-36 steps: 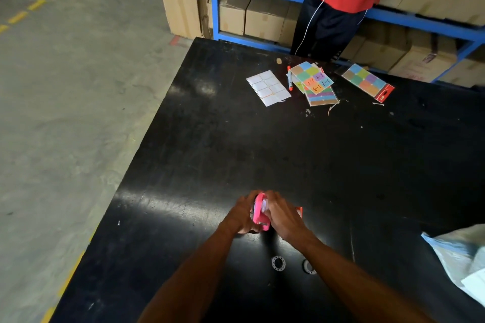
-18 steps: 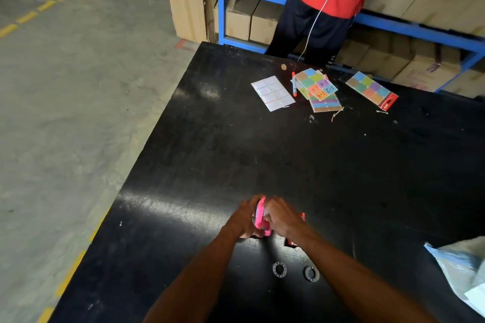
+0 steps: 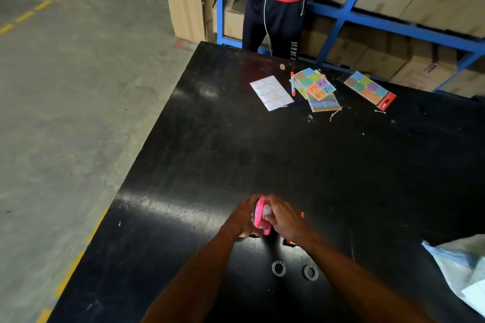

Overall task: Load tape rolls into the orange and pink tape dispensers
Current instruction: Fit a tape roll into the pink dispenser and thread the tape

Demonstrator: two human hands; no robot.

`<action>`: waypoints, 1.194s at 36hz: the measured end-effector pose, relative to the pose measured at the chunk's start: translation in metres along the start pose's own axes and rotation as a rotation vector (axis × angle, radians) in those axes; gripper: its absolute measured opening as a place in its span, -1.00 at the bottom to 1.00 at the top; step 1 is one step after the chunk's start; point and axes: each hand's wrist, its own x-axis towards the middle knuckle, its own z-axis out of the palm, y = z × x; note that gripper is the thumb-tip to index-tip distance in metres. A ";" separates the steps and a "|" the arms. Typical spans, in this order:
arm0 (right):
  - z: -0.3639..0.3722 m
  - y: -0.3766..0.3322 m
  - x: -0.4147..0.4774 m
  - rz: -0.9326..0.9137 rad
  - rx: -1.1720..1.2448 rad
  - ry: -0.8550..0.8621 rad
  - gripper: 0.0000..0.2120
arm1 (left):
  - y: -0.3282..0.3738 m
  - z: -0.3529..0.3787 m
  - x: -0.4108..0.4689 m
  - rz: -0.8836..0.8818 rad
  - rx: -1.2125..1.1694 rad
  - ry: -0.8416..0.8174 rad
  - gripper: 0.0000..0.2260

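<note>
Hands had hardly shifted in the last second: left hand (image 3: 242, 220) gripped the pink plastic tape dispenser (image 3: 260, 217) just above the black worktop (image 3: 262, 155), right hand (image 3: 282, 217) fingers pressing something pale into it; loading seemed unfinished, orange dispenser (image 3: 291, 242) waiting beside

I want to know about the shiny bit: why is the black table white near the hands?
In the head view, overhead light glares off the glossy table, a pale streak left of the left hand; another patch shines near the white label sheet. Edges bend from the wide lens.
</note>
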 end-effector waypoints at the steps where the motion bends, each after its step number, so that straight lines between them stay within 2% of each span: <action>1: -0.001 0.000 -0.001 0.003 0.003 0.014 -0.71 | 0.001 0.000 0.000 -0.003 0.001 -0.006 -0.01; 10: -0.012 -0.003 -0.004 0.011 -0.073 0.106 -0.78 | 0.003 -0.002 -0.003 -0.018 0.041 -0.002 0.00; 21: -0.003 -0.011 -0.001 0.051 -0.130 0.013 -0.66 | 0.005 -0.002 -0.003 -0.005 0.045 -0.003 -0.02; 33: -0.001 -0.027 0.006 0.145 -0.109 0.038 -0.74 | 0.000 -0.001 -0.001 -0.013 0.065 -0.004 0.02; 43: 0.006 -0.028 0.010 0.126 -0.115 0.004 -0.78 | 0.001 0.001 -0.001 -0.017 0.063 0.007 0.01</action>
